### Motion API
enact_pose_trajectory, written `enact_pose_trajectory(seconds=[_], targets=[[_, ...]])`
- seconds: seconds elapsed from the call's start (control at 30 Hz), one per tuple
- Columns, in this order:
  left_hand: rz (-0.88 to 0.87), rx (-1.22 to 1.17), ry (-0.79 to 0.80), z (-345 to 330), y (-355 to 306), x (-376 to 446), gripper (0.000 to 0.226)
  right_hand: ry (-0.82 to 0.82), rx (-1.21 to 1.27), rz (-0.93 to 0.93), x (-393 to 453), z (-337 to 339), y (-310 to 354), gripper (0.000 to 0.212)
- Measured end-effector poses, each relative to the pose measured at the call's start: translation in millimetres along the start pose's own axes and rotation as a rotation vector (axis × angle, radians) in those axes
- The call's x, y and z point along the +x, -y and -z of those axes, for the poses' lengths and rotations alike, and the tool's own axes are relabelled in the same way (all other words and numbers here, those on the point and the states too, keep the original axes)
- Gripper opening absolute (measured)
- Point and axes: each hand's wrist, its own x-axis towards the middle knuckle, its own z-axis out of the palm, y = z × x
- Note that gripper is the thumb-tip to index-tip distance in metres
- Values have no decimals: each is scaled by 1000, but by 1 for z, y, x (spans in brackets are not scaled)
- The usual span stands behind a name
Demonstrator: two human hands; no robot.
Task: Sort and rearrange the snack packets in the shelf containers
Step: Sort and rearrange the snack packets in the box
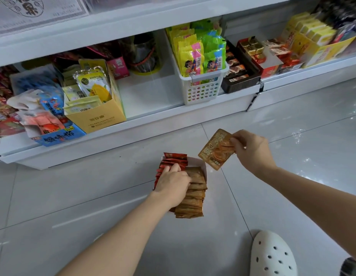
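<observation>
A white container point(201, 163) stands on the floor tiles in front of the shelf. It holds a row of red packets point(174, 159) on the left and a row of brown packets point(193, 198) on the right. My left hand point(173, 185) rests down inside it, fingers curled in among the packets between the two rows. Above and right of the container, my right hand point(250, 149) pinches one brown packet point(217, 149) by its edge and holds it in the air.
The low white shelf point(149, 92) carries a white perforated basket point(203, 84) of yellow and green packets, a yellow carton point(97, 116), a blue carton point(59, 136) and dark boxes point(240, 70). A white clog point(272, 255) stands at the lower right on the glossy floor.
</observation>
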Motion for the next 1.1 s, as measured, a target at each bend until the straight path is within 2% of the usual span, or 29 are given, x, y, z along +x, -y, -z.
enact_pose_trajectory(seconds=[0.07, 0.2, 0.27, 0.33, 0.47, 0.53, 0.63, 0.73, 0.83, 0.93, 1.03, 1.1], targets=[[84, -210, -43, 3, 2, -6, 29, 23, -6, -23, -2, 8, 10, 13], [332, -817, -213, 53, -9, -30, 20, 156, 63, -47, -8, 42, 52, 12], [369, -1098, -178, 90, -23, -50, 24, 245, 175, -32, -16, 66, 82, 10], [334, -1316, -126, 124, -41, -76, 24, 281, 289, 2, -29, 95, 115, 9], [211, -1370, -169, 176, -68, -140, 25, 261, 566, -41, -66, 147, 168, 9], [127, -1402, -136, 196, -79, -174, 25, 225, 689, -94, -86, 167, 183, 12], [13, -1483, -67, 210, -88, -214, 29, 231, 834, -178, -111, 179, 198, 17], [-22, -1529, -87, 210, -87, -232, 29, 233, 922, -198, -126, 180, 212, 17], [-10, -1554, -109, 209, -88, -235, 29, 228, 959, -213, -131, 182, 221, 20], [-3, -1555, -88, 209, -87, -235, 27, 244, 884, -175, -131, 185, 221, 24], [5, -1605, -32, 208, -86, -237, 29, 230, 786, -140, -128, 185, 218, 24], [-7, -1741, 51, 209, -86, -236, 39, 222, 778, -133, -125, 184, 216, 24]])
